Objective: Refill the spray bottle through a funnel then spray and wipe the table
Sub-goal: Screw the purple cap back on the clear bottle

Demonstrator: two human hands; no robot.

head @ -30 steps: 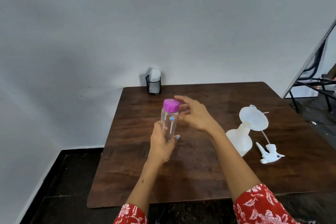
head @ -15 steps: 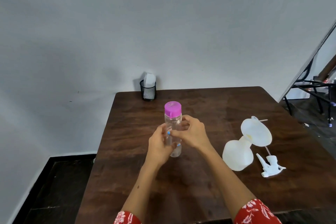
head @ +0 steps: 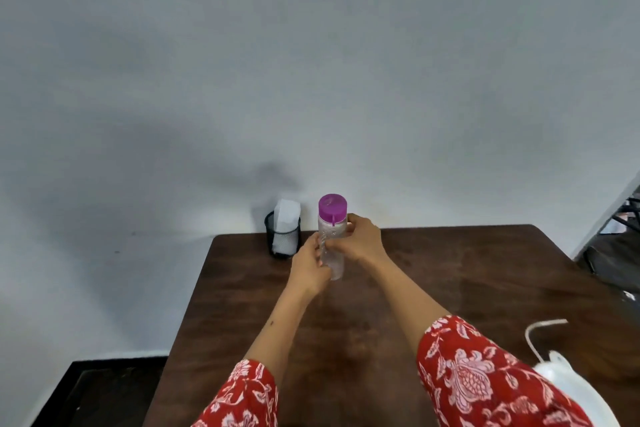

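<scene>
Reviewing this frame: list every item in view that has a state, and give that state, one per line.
Clear bottle: upright, held off the table by both hands.
Purple cap: on the bottle, closed.
Left hand: grips the bottle's lower body.
Right hand: grips the bottle's upper body below the cap.
Black mesh holder: upright at the table's back edge, white paper inside.
White funnel: partly in frame, lower right; its state cannot be told.

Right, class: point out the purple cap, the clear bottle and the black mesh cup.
purple cap (head: 332, 204), head view, on its flat top.
clear bottle (head: 334, 262), head view, on its lower body between the hands.
black mesh cup (head: 282, 244), head view, on its front wall.
</scene>
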